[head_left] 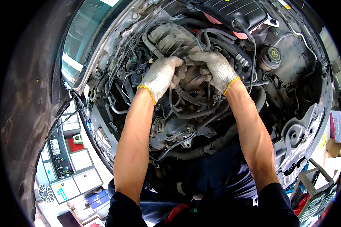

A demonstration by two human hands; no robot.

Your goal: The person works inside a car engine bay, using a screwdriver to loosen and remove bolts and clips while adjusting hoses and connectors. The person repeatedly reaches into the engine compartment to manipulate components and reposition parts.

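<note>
Both my hands wear off-white knit gloves with yellow cuffs and reach over the middle of a car engine (170, 39). My left hand (161, 76) has its fingers curled in, their tips dirty and dark. Close across from it, my right hand (216, 69) is bent the same way, its thumb side toward the left hand. A rounded, brownish, dusty engine part (193, 80) shows between them. Whatever the fingers grip is hidden by the gloves. Just below the hands curves a black hose (195, 114).
A raised hood (30, 94) stands at the left beside the windshield (81, 45). At the far right are a black cover (233, 13) and a round-capped reservoir (272, 56). Drawer cabinets (83, 179) and a wheel cover (46, 193) are lower left; a tool case (318, 204) is lower right.
</note>
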